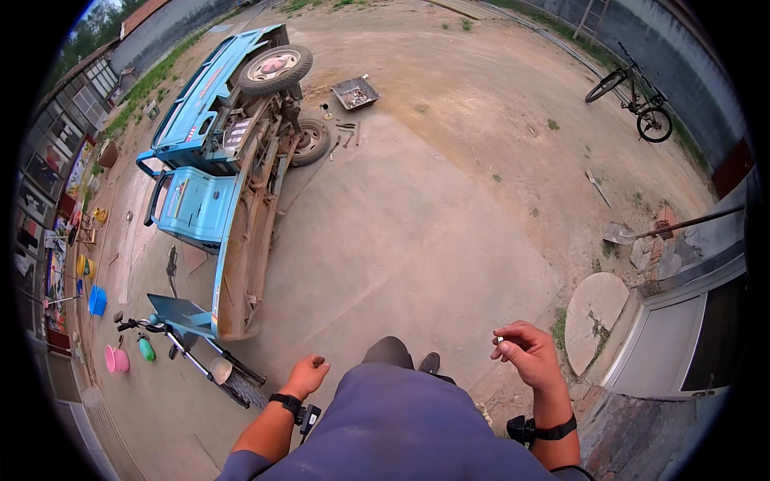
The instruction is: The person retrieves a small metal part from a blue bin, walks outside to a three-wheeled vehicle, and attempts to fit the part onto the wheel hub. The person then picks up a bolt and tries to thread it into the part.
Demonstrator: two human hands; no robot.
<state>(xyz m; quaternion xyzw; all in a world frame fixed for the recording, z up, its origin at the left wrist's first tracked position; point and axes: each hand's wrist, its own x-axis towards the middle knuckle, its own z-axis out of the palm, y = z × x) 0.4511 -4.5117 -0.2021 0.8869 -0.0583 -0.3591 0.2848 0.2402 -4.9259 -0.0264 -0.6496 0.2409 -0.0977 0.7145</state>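
Observation:
My left hand (307, 374) hangs at my left side with the fingers curled in, and nothing shows in it. My right hand (529, 353) is raised to the right, its thumb and fingers pinched on a small white stub (500, 340) that looks like a cigarette. Black straps with small devices are on both wrists. Ahead and to the left, apart from both hands, a blue motor tricycle truck (196, 204) lies tipped on its side, with its underside and a wheel (275, 70) exposed. The front wheel (245, 389) is nearest to my left hand.
Beyond the truck are a grey tray (355, 93) of small parts and several hand tools (346, 135). A pink bucket (117, 359), green bottle (146, 348) and blue bucket (97, 301) stand left. Right are a shovel (620, 233), stone slab (595, 321), doorway (674, 337) and bicycle (638, 100).

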